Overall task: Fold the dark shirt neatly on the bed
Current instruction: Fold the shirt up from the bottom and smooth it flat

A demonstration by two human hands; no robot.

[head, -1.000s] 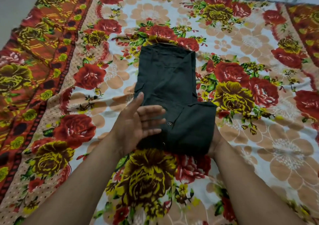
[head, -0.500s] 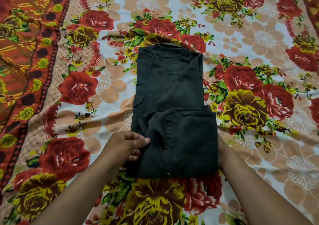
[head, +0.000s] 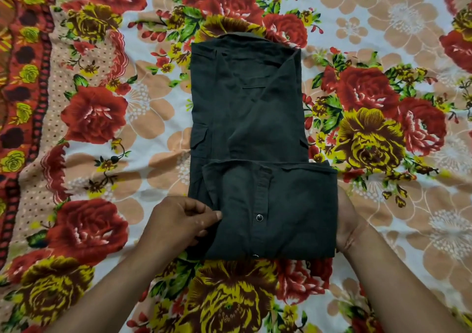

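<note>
The dark shirt [head: 247,118] lies flat on the bed as a long narrow rectangle, collar at the far end. Its near end is folded up over itself into a wider flap with two snap buttons showing. My left hand [head: 178,224] pinches the left edge of that flap, thumb on top and fingers tucked under the cloth. My right hand [head: 346,226] is at the flap's right edge with its fingers slid under the fabric, so only the heel of the hand and the wrist show.
A bedsheet [head: 383,205] printed with large red and yellow flowers covers the whole bed. Its orange patterned border [head: 23,77] runs down the left side. Both my forearms reach in from the bottom of the view.
My left hand went from lying flat and spread on the folded flap to pinching its left edge. The view has moved closer and lower over the shirt. My right hand stays under the right edge.
</note>
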